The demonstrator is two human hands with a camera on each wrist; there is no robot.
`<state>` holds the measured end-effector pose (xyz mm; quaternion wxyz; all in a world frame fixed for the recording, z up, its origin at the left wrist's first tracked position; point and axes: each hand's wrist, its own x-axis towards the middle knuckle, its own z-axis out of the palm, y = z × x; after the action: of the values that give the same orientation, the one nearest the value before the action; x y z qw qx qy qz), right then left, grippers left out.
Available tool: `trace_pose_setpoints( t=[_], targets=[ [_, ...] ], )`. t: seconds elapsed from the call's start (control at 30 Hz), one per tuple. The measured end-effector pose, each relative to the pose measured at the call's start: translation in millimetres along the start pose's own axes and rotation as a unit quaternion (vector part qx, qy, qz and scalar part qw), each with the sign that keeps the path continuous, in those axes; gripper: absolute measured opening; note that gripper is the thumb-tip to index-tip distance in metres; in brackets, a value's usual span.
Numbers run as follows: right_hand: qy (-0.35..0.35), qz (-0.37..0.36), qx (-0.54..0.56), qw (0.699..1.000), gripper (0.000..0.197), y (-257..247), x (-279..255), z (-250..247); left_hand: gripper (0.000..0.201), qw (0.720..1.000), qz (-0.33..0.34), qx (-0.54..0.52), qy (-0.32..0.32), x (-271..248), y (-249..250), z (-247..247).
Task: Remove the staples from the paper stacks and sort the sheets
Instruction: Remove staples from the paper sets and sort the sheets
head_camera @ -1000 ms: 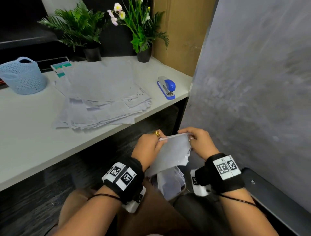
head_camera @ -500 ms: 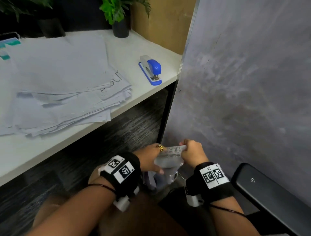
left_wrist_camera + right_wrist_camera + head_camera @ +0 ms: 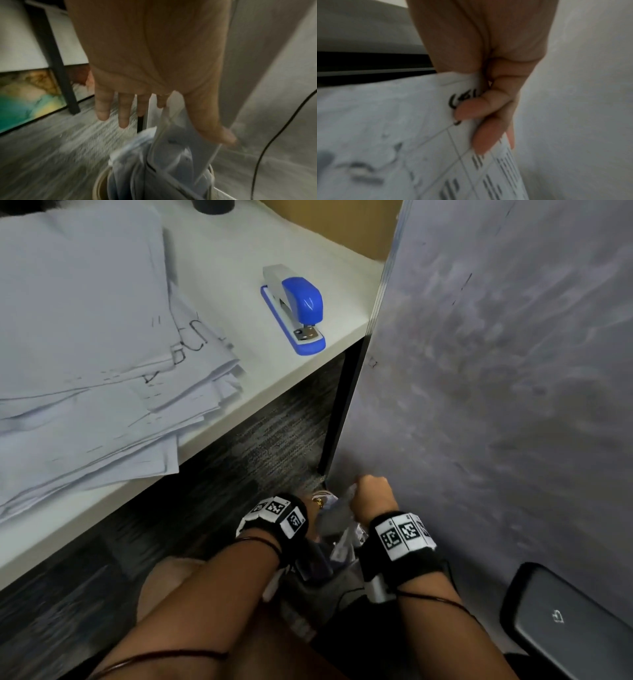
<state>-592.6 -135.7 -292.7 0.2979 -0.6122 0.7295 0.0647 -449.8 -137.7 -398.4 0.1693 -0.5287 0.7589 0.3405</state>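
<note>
Right hand (image 3: pixel 488 60) is pinching one printed white sheet (image 3: pixel 402 121) over the round pale bin (image 3: pixel 98 186), with the left hand (image 3: pixel 145 60) spreading open. A white paper heap (image 3: pixel 85 354) above the bin is waiting, seemingly unsorted.

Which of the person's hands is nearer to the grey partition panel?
Right. The right hand grips the sheet just beside the panel; the left hand is on the sheet's far side, away from it.
</note>
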Motion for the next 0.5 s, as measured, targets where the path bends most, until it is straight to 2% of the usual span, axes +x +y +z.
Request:
trace_pose_setpoints(
  t=[0.07, 0.1, 0.2, 0.27, 0.33, 0.43, 0.5],
  targets=[
    [0.003, -0.007, 0.014, 1.000, 0.030, -7, 13, 1, 0.110, 0.999, -0.004, -0.026, 0.018, 27, -14, 33],
    [0.004, -0.014, 0.010, 1.000, 0.031, -8, 17, -2, 0.113, 0.999, -0.014, -0.039, 0.033, 28, -16, 42],
    [0.029, -0.033, -0.005, 0.999, 0.033, 2, 18, -11, 0.101, 0.999, -0.019, 0.015, 0.033, 10, -12, 53],
    [0.040, -0.037, -0.012, 0.998, 0.032, 12, 9, -14, 0.095, 0.999, -0.002, 0.046, -0.001, 11, -17, 68],
    [0.034, -0.024, -0.010, 0.999, 0.032, 17, 0, -10, 0.091, 0.998, -0.027, 0.024, -0.045, 21, -26, 88],
    [0.008, -0.014, 0.003, 1.000, 0.033, 17, -4, 1, 0.096, 0.997, 0.008, 0.044, -0.059, 28, -26, 100],
    [-0.004, -0.002, 0.008, 1.000, 0.034, 16, -3, 7, 0.111, 0.996, 0.030, 0.069, -0.052, 29, -22, 104]
  ],
)
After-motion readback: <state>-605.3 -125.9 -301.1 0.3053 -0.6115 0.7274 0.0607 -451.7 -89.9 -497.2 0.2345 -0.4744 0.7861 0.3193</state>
